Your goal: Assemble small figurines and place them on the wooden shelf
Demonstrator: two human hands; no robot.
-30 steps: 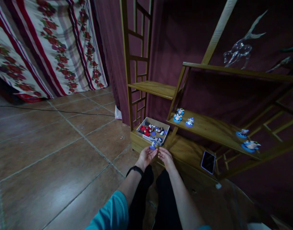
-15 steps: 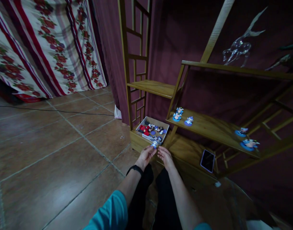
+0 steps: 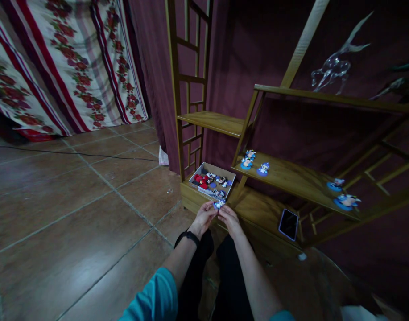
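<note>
A small white and purple figurine is held up in front of the box, between my two hands. My left hand pinches it from the left, and the fingers of my right hand close on its right side. Just beyond them, an open cardboard box rests on the low left part of the wooden shelf, with several red, black, white and purple figurines jumbled inside. On the middle shelf board a similar purple-based figurine stands upright.
Several blue-based figurines stand on the middle board, including one at its left and one at its right. A dark-screened tablet or phone leans on the lower board. A clear glass animal stands above. A cable crosses the tiled floor.
My right hand has come in to the left and its fingers now meet the figurine. The figurine has shifted slightly right and tilted. The box and shelf figurines stay in place.
</note>
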